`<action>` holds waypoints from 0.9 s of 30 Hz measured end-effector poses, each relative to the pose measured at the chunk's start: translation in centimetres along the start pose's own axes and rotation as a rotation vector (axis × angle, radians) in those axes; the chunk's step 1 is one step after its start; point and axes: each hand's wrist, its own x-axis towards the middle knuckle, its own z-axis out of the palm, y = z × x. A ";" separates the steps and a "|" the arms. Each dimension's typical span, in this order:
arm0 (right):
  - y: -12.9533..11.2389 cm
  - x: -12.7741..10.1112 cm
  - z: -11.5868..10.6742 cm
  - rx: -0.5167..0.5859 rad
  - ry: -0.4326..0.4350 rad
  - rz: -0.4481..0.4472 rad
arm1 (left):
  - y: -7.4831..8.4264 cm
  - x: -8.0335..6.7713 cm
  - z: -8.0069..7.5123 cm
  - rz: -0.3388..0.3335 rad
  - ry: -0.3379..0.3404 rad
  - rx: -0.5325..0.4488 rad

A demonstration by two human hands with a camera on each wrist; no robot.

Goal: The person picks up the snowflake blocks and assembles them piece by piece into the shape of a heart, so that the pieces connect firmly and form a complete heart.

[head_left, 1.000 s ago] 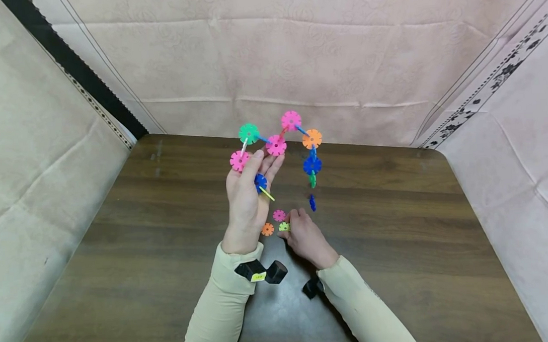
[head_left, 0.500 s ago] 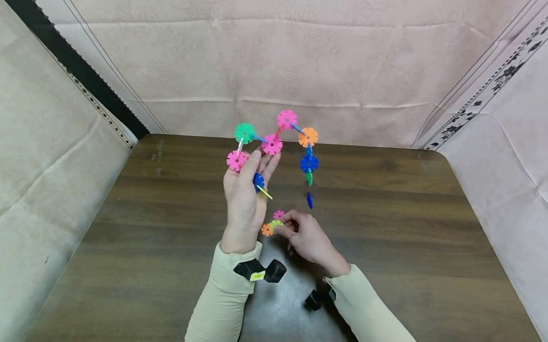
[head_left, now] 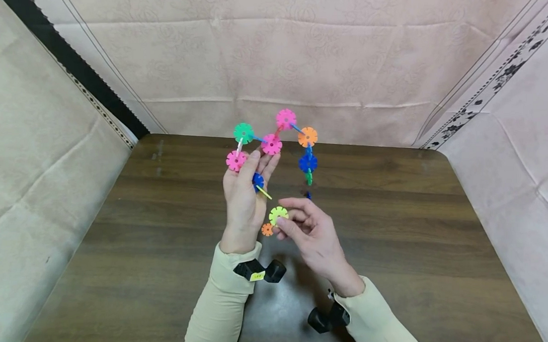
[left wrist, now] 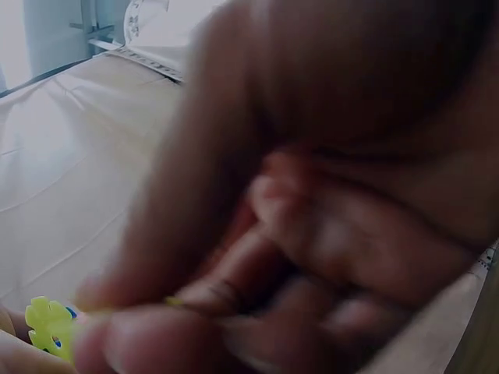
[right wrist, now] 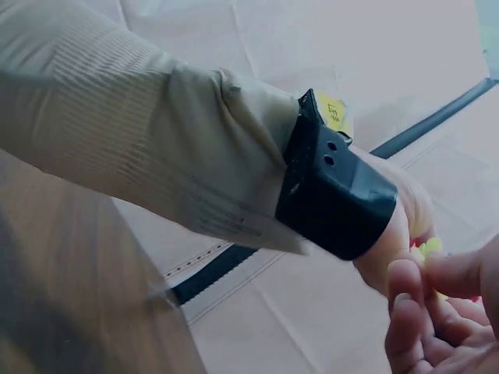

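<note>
In the head view my left hand (head_left: 243,207) holds a chain of notched plastic building discs, its thumb over the near end. The chain includes a green disc (head_left: 243,134), pink discs (head_left: 271,144), an orange disc (head_left: 307,137) and a blue disc (head_left: 307,163). By the left thumb sits another blue disc (head_left: 258,181) with a thin yellow strip (head_left: 264,192) sticking out. My right hand (head_left: 319,235) pinches a yellow-green disc (head_left: 278,216) between thumb and forefinger, close below the left hand. In the left wrist view, blurred fingers cover most of the scene beside a yellow-green disc (left wrist: 48,323).
A loose orange disc (head_left: 267,229) lies on the brown wooden table (head_left: 417,236), near the right fingertips. One dark blue piece (head_left: 308,195) shows partly behind the right hand. Pale cloth (head_left: 297,54) hangs behind the table. Each wrist carries a black camera (head_left: 273,271).
My right hand has picked up the yellow-green disc from the table and raised it, turning palm inward. The loose pink disc is now hidden. The left hand has shifted slightly left with the chain.
</note>
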 end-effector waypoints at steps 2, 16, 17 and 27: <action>-0.3 0.0 0.1 0.007 0.042 -0.046 | -0.2 -0.1 0.1 -0.009 -0.005 0.007; -0.8 0.5 0.7 0.037 0.184 -0.079 | -0.5 -0.3 0.2 -0.035 -0.020 0.010; -0.8 0.5 0.8 0.038 0.187 -0.079 | -0.5 -0.3 0.2 -0.033 -0.021 0.011; -1.0 0.5 1.0 0.056 0.190 -0.079 | -0.5 -0.6 0.4 -0.028 -0.053 0.031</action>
